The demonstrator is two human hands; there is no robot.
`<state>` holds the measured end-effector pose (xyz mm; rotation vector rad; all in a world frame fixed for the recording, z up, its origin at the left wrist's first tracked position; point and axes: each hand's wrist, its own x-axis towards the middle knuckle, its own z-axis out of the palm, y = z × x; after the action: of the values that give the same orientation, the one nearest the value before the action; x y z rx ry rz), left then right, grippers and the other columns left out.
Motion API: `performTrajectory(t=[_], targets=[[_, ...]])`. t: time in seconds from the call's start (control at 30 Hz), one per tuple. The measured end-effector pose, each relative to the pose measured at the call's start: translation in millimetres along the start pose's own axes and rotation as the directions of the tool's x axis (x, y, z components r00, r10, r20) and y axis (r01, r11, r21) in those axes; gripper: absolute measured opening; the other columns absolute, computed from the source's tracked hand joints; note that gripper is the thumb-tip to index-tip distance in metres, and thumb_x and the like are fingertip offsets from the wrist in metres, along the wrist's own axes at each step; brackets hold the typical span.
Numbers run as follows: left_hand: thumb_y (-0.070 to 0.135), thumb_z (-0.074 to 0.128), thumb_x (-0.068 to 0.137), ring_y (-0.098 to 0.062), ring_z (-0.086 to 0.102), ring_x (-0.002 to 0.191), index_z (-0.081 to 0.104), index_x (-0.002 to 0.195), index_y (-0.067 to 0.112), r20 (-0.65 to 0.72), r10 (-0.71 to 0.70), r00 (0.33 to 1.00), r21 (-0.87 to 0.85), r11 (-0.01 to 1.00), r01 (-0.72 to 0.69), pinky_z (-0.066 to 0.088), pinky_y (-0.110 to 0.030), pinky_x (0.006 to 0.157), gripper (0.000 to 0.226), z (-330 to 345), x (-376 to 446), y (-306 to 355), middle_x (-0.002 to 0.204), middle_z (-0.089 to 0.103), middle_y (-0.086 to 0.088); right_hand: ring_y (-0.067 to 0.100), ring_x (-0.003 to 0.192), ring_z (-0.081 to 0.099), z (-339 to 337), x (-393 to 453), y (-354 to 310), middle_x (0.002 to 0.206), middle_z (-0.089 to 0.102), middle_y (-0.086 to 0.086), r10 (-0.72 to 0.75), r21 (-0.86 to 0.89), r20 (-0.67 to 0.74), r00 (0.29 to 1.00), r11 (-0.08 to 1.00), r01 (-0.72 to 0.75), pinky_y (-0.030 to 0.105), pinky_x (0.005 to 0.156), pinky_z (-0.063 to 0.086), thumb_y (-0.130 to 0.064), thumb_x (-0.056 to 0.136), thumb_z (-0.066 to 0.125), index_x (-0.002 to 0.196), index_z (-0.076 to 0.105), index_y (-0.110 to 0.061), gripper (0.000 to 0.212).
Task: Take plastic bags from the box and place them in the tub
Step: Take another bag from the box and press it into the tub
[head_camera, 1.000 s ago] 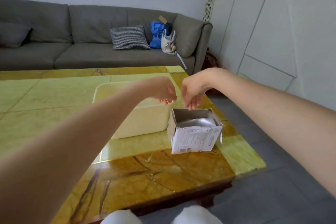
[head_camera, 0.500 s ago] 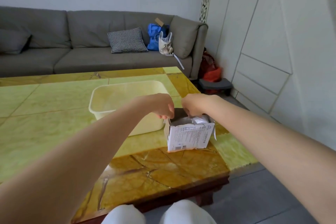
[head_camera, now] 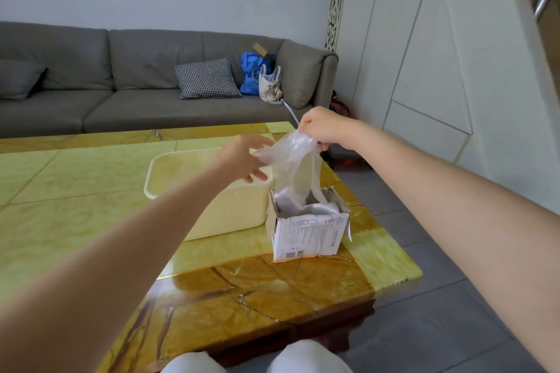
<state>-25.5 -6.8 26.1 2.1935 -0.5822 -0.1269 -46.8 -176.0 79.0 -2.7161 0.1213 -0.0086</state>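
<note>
A torn-open white cardboard box [head_camera: 307,233] stands on the table near its right edge, with crumpled clear bags inside. My right hand [head_camera: 324,127] pinches the top of a clear plastic bag [head_camera: 292,169] and holds it up above the box; the bag's lower end still hangs into the box. My left hand [head_camera: 245,160] hovers with spread fingers beside the bag, over the right end of the cream plastic tub [head_camera: 169,163]. The tub stands just left of the box, touching it, and looks empty.
The yellow-green and amber stone table [head_camera: 91,221] ends close to the right of the box and just before my knees [head_camera: 254,357]. A grey sofa [head_camera: 121,85] with a checked cushion and bags stands behind. Grey floor and white cabinets lie to the right.
My right hand has risen out of the box, pulling a clear bag up with it. My left hand has let go of the box rim and lifted, opening beside the bag.
</note>
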Motion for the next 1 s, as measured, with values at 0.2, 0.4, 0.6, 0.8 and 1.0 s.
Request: performTrajectory(t=[0.2, 0.4, 0.6, 0.8, 1.0], targets=[[0.007, 0.051, 0.094, 0.000, 0.064, 0.046, 0.064, 0.100, 0.006, -0.061, -0.228, 0.972, -0.519, 0.839, 0.165, 0.048, -0.010, 0.043, 0.014, -18, -2, 13, 0.079, 0.065, -0.002, 0.021, 0.060, 0.047, 13, -5, 5, 0.073, 0.050, 0.012, 0.079, 0.136, 0.104, 0.991, 0.986, -0.093, 0.030, 0.055, 0.045, -0.015, 0.098, 0.041, 0.088, 0.059, 0.002, 0.026], [0.001, 0.064, 0.083, 0.000, 0.055, 0.034, 0.061, 0.085, 0.002, -0.027, -0.312, 0.950, -0.535, 0.807, 0.250, 0.051, -0.011, 0.051, 0.004, -15, -1, 18, 0.038, 0.059, 0.005, 0.014, 0.100, 0.050, -10, -24, -20, 0.113, 0.058, -0.001, -0.092, 0.327, 0.165, 0.982, 0.944, 0.033, 0.027, 0.087, 0.040, -0.057, 0.089, 0.047, 0.116, 0.062, -0.009, 0.057], [0.008, 0.063, 0.087, -0.002, 0.060, 0.039, 0.055, 0.101, 0.001, -0.029, -0.278, 0.960, -0.551, 0.806, 0.217, 0.053, -0.013, 0.047, 0.018, -10, -2, 19, 0.060, 0.066, -0.006, 0.004, 0.056, 0.047, -1, -16, -16, 0.061, 0.056, -0.008, -0.149, 0.022, -0.010, 0.989, 0.989, 0.149, 0.017, 0.055, 0.035, -0.025, 0.083, 0.071, 0.070, 0.066, -0.014, 0.017], [0.001, 0.062, 0.086, -0.004, 0.061, 0.040, 0.049, 0.074, 0.009, -0.074, -0.246, 0.966, -0.509, 0.843, 0.175, 0.054, -0.016, 0.052, 0.020, -11, -2, 21, 0.071, 0.064, -0.010, 0.008, 0.056, 0.036, -4, -15, -7, 0.061, 0.040, -0.004, -0.092, -0.001, -0.095, 0.991, 0.996, 0.093, 0.023, 0.050, 0.026, -0.026, 0.073, 0.080, 0.059, 0.043, -0.016, 0.041], [-0.008, 0.061, 0.083, -0.014, 0.065, 0.046, 0.055, 0.079, 0.005, -0.147, -0.259, 0.955, -0.453, 0.875, 0.168, 0.058, -0.020, 0.057, 0.015, -17, 2, 11, 0.082, 0.064, -0.017, 0.013, 0.059, 0.043, -8, -17, -2, 0.062, 0.046, -0.001, -0.098, 0.423, -0.095, 0.991, 0.897, 0.129, 0.022, 0.057, 0.033, -0.032, 0.079, 0.074, 0.064, 0.046, -0.015, 0.036]])
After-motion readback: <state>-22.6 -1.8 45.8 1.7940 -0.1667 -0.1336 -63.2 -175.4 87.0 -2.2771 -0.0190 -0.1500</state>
